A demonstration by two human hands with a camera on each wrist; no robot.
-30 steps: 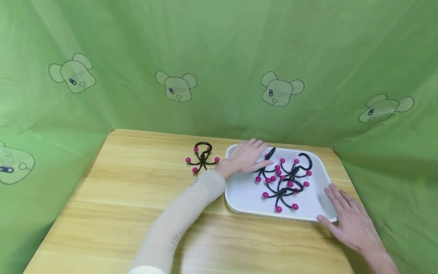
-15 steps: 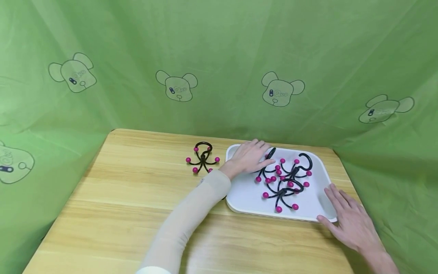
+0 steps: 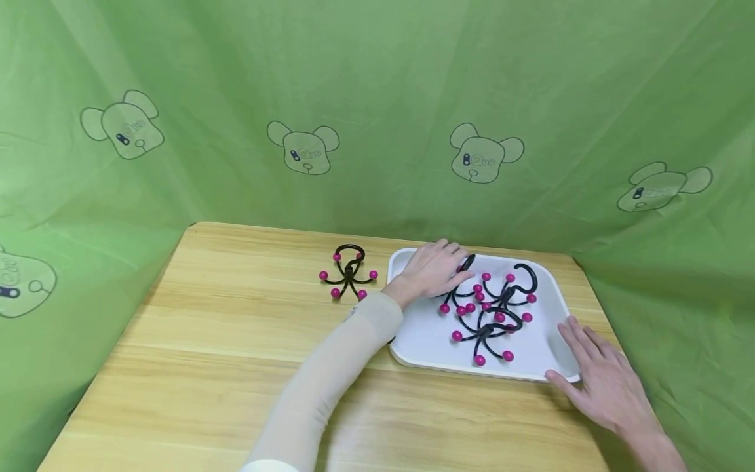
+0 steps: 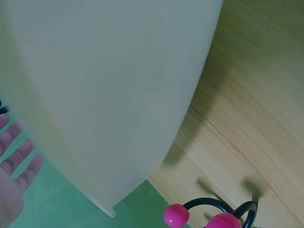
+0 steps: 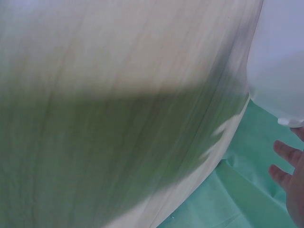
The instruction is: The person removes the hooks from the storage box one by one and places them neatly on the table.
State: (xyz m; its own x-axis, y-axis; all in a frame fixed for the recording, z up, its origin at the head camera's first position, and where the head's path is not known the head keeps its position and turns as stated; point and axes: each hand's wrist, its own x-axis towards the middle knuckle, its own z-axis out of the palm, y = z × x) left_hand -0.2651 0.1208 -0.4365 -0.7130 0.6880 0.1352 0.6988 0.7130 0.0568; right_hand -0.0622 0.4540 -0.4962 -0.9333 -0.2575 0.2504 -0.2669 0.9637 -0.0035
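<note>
My left hand (image 3: 429, 270) reaches over the left part of a white tray (image 3: 407, 357), fingers extended beside a black hooked massager-like piece (image 3: 467, 263) with pink ball tips. The hand partly hides that piece. In the left wrist view the fingers (image 4: 21, 156) look straight, a little apart. To its right lie a second hooked piece (image 3: 507, 296) and a third (image 3: 486, 331), their prongs overlapping. My right hand (image 3: 604, 383) rests against the tray's right wall, with the thumb at the front corner and the fingers spread.
Left of the tray, another such piece (image 3: 349, 274) stands on the wooden table (image 3: 236, 341). A black bit (image 3: 392, 339) shows beside the left sleeve (image 3: 336, 373), mostly hidden. A green curtain (image 3: 377, 78) with mouse-head prints rises behind the table and at both sides.
My left hand and forearm have shifted slightly right, uncovering more of the piece left of the tray. The right hand, the tray and the pieces in it look unmoved.
</note>
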